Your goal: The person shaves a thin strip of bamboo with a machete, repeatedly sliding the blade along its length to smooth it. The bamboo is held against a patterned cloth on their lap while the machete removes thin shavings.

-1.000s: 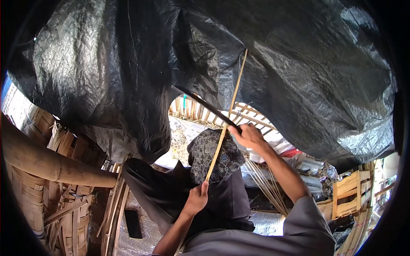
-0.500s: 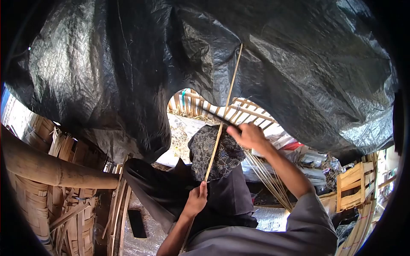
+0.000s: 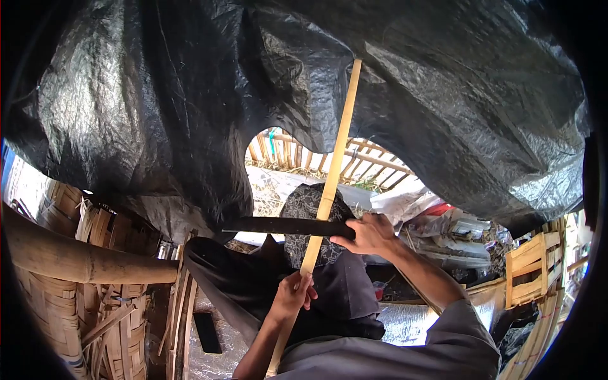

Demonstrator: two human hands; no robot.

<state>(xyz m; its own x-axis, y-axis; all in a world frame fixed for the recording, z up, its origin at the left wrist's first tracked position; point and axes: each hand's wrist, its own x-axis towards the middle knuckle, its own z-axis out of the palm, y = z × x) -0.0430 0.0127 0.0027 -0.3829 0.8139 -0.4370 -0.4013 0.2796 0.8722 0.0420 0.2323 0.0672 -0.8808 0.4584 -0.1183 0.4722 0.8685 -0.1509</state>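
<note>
A long pale bamboo strip [image 3: 339, 155] runs up from beside my body, over my lap, toward a black plastic sheet. Low on the strip, my left hand [image 3: 293, 296] has its fingers wrapped around it. My right hand [image 3: 367, 234] grips a large dark-bladed knife [image 3: 285, 226] by its handle end. The blade points left and crosses over the strip a little above my left hand. Beneath the strip, a dark patterned cloth [image 3: 307, 209] covers my knee.
A black plastic sheet [image 3: 190, 114] hangs in front. On the left are a thick bamboo pole [image 3: 88, 253] and woven bamboo baskets [image 3: 47, 310]. A dark phone-like slab [image 3: 207, 332] lies on the floor. At right stands a slatted wooden crate [image 3: 527, 269].
My right hand has brought the knife down toward me, and its blade has swung level across the strip. The strip now shows its broad face instead of a thin edge.
</note>
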